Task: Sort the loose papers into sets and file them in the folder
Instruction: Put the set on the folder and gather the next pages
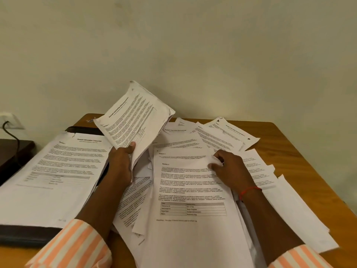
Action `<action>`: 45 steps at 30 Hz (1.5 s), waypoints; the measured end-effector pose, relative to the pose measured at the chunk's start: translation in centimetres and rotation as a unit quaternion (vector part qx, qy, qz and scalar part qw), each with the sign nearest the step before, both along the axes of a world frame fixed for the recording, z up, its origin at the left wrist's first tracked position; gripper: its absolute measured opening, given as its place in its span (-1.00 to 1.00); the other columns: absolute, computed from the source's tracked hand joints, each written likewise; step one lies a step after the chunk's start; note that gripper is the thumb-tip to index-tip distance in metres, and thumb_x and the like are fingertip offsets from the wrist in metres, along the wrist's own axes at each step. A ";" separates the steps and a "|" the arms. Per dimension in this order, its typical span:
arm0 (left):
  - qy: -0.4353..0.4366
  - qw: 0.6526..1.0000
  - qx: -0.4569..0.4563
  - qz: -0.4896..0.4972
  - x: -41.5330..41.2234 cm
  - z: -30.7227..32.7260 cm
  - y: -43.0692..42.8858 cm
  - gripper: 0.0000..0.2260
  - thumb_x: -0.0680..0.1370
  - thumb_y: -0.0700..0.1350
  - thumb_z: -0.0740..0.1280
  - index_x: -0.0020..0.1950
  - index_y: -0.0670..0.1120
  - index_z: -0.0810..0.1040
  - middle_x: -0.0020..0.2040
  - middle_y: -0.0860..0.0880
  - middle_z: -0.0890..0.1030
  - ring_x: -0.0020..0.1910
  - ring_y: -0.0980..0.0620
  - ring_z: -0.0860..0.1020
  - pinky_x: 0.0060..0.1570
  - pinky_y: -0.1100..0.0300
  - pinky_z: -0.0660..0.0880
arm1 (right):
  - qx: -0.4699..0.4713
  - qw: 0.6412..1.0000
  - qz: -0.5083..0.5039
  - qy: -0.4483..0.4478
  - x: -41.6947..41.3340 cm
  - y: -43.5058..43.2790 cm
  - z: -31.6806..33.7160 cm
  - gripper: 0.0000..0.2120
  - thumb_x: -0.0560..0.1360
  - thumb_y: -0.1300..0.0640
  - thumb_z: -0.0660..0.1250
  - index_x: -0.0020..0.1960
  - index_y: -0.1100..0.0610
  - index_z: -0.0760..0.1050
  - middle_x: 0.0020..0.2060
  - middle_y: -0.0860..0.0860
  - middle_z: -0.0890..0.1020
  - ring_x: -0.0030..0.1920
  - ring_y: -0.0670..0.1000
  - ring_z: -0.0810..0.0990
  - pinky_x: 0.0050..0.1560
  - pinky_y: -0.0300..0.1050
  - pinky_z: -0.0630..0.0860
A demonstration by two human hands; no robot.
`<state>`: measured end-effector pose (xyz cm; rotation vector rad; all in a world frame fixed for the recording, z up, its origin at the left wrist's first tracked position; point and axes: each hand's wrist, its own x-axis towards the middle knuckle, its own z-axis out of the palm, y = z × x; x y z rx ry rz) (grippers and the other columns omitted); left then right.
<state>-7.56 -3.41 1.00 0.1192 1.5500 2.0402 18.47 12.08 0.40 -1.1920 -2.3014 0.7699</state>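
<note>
- A dark folder (23,235) lies open and flat at 9 o'clock of the scene; a thick stack (54,171) of printed pages sits on it and covers most of it, so only its dark near edge and a far corner show; the stack's top page carries a heading, paragraphs and a small table
- The loose papers (257,171) lie in a wide, untidy heap on the wooden surface (299,147), from the centre out to 3 o'clock; the sheets overlap at many angles, some corners jutting past the others
- All the pages are thin white printed sheets, rectangular, some creased or curled at the edges; the surface is smooth, orange-brown wood with a rounded far corner
- The left hand (120,163) grips a bundle (135,117) of pages by its near edge, thumb on the printed face and fingers behind; the bundle is lifted off the heap and leans towards 11 o'clock, its far corner bent
- The right hand (228,167) rests on the heap at 3 o'clock of the left hand, fingers curled, pinching the right edge of the top sheet (193,180), which has a table near its bottom
- A red thread (250,190) circles the right wrist; both sleeves (77,246) are striped orange and white
- At 9 o'clock beyond the folder stands a dark side table (11,151); a black cable (13,136) runs to a wall socket (11,118)
</note>
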 end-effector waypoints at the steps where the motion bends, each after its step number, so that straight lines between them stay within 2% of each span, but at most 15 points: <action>1: -0.001 1.000 0.000 0.000 0.0 0.0 0.0 -0.66 0.61 -0.19 0.37 0.39 -0.07 0.51 0.20 -0.10 0.65 -0.10 0.01 0.59 -0.24 0.16 0.50 | 0.000 1.000 0.006 0.004 0.0 0.0 -0.1 -0.85 0.51 0.04 0.47 -0.07 0.08 0.54 -0.16 -0.09 0.62 -0.16 -0.07 0.56 -0.11 -0.19 0.43; 5: -0.026 0.999 0.031 0.001 -0.4 -0.2 0.1 -0.65 0.61 -0.22 0.35 0.40 -0.07 0.51 0.06 -0.04 0.65 -0.25 0.08 0.54 -0.46 0.30 0.47 | 0.020 0.999 -0.003 0.032 -0.1 -0.1 0.1 -0.80 0.58 -0.04 0.37 -0.14 0.04 0.50 -0.21 -0.18 0.51 -0.20 -0.19 0.48 -0.19 -0.40 0.29; 8: -0.047 0.997 0.057 0.016 -0.6 -0.2 0.1 -0.66 0.62 -0.24 0.33 0.39 -0.04 0.50 0.05 -0.03 0.62 -0.28 0.11 0.48 -0.52 0.35 0.41 | 0.033 0.999 -0.021 0.002 0.0 0.2 -0.1 -0.71 0.61 -0.06 0.30 -0.25 0.03 0.44 -0.28 -0.12 0.52 -0.20 -0.09 0.51 -0.16 -0.26 0.34; 13: -0.055 0.996 0.067 0.036 -0.5 -0.3 0.2 -0.63 0.61 -0.25 0.34 0.41 -0.04 0.50 0.05 -0.01 0.63 -0.28 0.12 0.51 -0.52 0.37 0.41 | -0.012 0.999 -0.037 -0.003 0.0 0.0 -0.4 -0.80 0.54 0.03 0.44 0.05 0.13 0.54 -0.07 -0.09 0.59 0.00 0.00 0.58 0.05 -0.10 0.52; 16: -0.050 0.997 0.051 0.040 0.1 0.1 0.3 -0.64 0.61 -0.25 0.35 0.41 -0.09 0.51 0.08 -0.05 0.64 -0.28 0.09 0.53 -0.53 0.36 0.47 | -0.036 0.998 -0.050 0.031 -0.1 0.0 -0.4 -0.75 0.46 0.13 0.52 0.04 0.14 0.50 -0.09 -0.02 0.62 -0.05 0.02 0.61 -0.13 -0.23 0.48; 20: -0.005 0.999 0.028 0.021 1.0 0.3 0.3 -0.65 0.61 -0.24 0.35 0.40 -0.09 0.51 0.18 -0.06 0.64 -0.19 0.07 0.56 -0.43 0.32 0.54 | -0.092 0.985 -0.080 0.118 0.0 0.6 -0.6 -0.66 0.43 0.21 0.55 0.12 0.14 0.50 -0.03 -0.01 0.59 -0.01 0.01 0.59 -0.14 -0.32 0.43; 24: 0.011 0.999 0.043 0.012 1.2 0.5 0.1 -0.61 0.61 -0.27 0.35 0.42 -0.02 0.50 0.17 0.00 0.66 -0.02 0.05 0.63 -0.22 0.24 0.57 | -0.163 0.963 -0.097 0.189 0.1 1.0 -0.3 -0.92 0.56 0.20 0.40 0.04 0.15 0.62 -0.03 -0.05 0.65 0.05 -0.01 0.60 0.10 -0.14 0.50; 26: 0.014 0.999 0.049 0.010 1.3 0.5 0.1 -0.58 0.60 -0.28 0.35 0.43 0.02 0.50 0.20 0.01 0.66 0.06 0.03 0.63 -0.03 0.12 0.61 | -0.174 0.963 -0.077 0.192 0.4 0.9 -0.2 -0.88 0.59 0.23 0.34 -0.04 0.18 0.65 -0.04 -0.11 0.64 0.00 -0.12 0.59 0.02 -0.23 0.48; 28: 0.027 0.998 0.058 -0.003 1.6 0.5 0.2 -0.58 0.60 -0.29 0.35 0.40 0.04 0.51 0.21 0.02 0.67 0.09 0.01 0.64 0.14 0.01 0.59 | -0.150 0.967 -0.081 0.189 0.4 1.1 -0.4 -0.88 0.58 0.21 0.36 -0.04 0.20 0.68 0.00 -0.09 0.67 0.02 -0.10 0.60 0.05 -0.20 0.51; 30: 0.036 0.996 0.076 -0.039 2.3 0.5 0.2 -0.60 0.60 -0.31 0.34 0.37 0.04 0.53 0.19 0.03 0.69 0.12 -0.01 0.66 0.05 0.06 0.61 | -0.125 0.968 -0.101 0.194 0.3 1.1 -0.6 -0.91 0.52 0.15 0.45 -0.09 0.17 0.68 -0.07 -0.03 0.71 -0.02 -0.01 0.64 0.06 -0.11 0.54; 33: 0.062 0.989 0.085 -0.107 3.7 0.5 0.6 -0.58 0.57 -0.34 0.36 0.38 -0.01 0.52 0.19 0.01 0.69 0.12 -0.01 0.68 -0.03 0.11 0.65 | -0.091 0.969 -0.117 0.199 -0.1 0.8 -0.7 -0.79 0.43 0.09 0.56 -0.21 0.18 0.59 -0.30 0.01 0.65 -0.28 -0.03 0.57 -0.22 -0.20 0.45; 37: 0.134 0.965 0.064 -0.216 6.0 -0.2 1.3 -0.55 0.54 -0.34 0.40 0.39 -0.03 0.50 0.22 0.02 0.68 0.18 0.00 0.66 0.18 -0.01 0.59 | -0.014 0.974 -0.127 0.189 0.3 1.4 -1.2 -0.71 0.48 0.31 0.42 -0.33 0.08 0.42 -0.37 -0.02 0.54 -0.29 -0.02 0.46 -0.36 -0.36 0.30; 39: 0.207 0.947 0.017 -0.245 6.4 -0.8 1.4 -0.55 0.54 -0.27 0.45 0.37 0.03 0.49 0.21 0.08 0.67 0.18 0.07 0.64 0.17 0.12 0.57 | -0.007 0.976 -0.116 0.185 0.7 2.0 -1.6 -0.69 0.53 0.36 0.32 -0.31 0.08 0.42 -0.35 -0.03 0.55 -0.26 -0.04 0.46 -0.36 -0.35 0.28; 42: 0.291 0.923 -0.072 -0.242 6.2 -1.4 1.3 -0.57 0.53 -0.18 0.48 0.30 0.14 0.45 0.12 0.24 0.61 0.08 0.26 0.58 0.02 0.39 0.47 | -0.018 0.969 -0.126 0.213 0.8 2.1 -1.3 -0.83 0.58 0.17 0.37 -0.18 0.17 0.56 -0.27 0.02 0.65 -0.25 -0.02 0.55 -0.28 -0.20 0.39; 45: 0.305 0.916 -0.105 -0.238 5.7 -1.9 1.4 -0.57 0.53 -0.19 0.48 0.28 0.13 0.42 0.08 0.29 0.56 0.01 0.30 0.55 -0.03 0.45 0.44 | 0.032 0.931 -0.220 0.289 1.6 2.6 -0.5 -0.82 0.62 0.11 0.33 -0.08 0.21 0.57 -0.16 0.03 0.64 -0.18 -0.01 0.56 -0.25 -0.34 0.39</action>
